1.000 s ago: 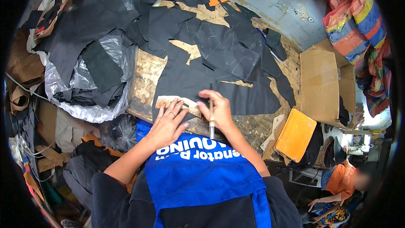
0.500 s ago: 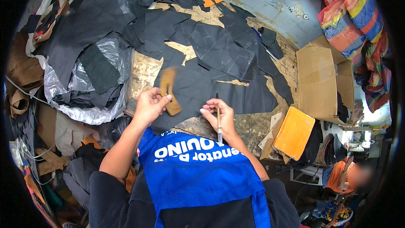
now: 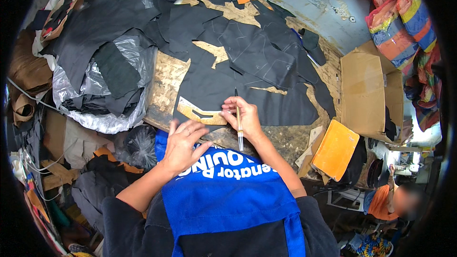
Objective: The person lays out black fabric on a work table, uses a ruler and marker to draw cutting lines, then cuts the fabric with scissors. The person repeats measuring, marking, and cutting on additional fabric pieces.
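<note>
A gold-coloured pen with a clear end [image 3: 240, 135] is gripped in my right hand [image 3: 249, 121], its dark tip pointing away from me. The thumb of that hand is at the right end of a tan curved template [image 3: 189, 112] with a slot cut in it. The template rests on a black leather-like sheet [image 3: 214, 83] near its front edge. Just below the template, my left hand [image 3: 183, 146] is open, fingers spread, holding nothing, over the apron's top edge. Pale outlines mark another black piece [image 3: 266, 59] farther back.
Black scraps and clear plastic [image 3: 143, 64] heap up on the left. On the right are an orange pad [image 3: 335, 150] and an open cardboard box [image 3: 364, 90]. A pen-like tool [image 3: 313, 60] lies on the worn board [image 3: 167, 78]. A person [image 3: 385, 202] is at lower right.
The template has gone from upright in my left hand to lying flat on the black sheet. My left hand has let go and drawn back toward me; my right hand has reached the template's end.
</note>
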Demonstrator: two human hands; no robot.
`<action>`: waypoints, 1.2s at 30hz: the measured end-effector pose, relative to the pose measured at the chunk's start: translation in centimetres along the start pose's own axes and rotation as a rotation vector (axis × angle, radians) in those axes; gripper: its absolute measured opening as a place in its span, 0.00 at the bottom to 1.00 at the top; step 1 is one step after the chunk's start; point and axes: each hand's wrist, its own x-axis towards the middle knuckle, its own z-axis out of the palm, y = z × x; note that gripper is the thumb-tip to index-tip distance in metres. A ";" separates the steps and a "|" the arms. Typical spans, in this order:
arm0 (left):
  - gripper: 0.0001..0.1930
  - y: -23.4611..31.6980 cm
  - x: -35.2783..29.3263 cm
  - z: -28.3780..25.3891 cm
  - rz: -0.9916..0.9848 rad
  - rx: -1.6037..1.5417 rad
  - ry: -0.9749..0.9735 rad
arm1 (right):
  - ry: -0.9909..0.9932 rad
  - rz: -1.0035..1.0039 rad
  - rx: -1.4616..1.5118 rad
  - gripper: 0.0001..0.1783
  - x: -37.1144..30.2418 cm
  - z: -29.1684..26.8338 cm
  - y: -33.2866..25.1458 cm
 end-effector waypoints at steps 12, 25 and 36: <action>0.27 -2.8 0.0 1.2 -0.040 0.161 -0.131 | 0.090 -0.219 -0.346 0.15 -2.1 -1.7 0.4; 0.24 -2.9 -0.3 1.5 -0.048 0.092 -0.077 | 0.106 -0.213 -0.360 0.15 -2.2 -1.2 0.5; 0.26 -1.6 1.2 0.9 0.024 0.276 -0.130 | 0.103 -0.174 -0.311 0.11 -1.7 -1.2 -0.1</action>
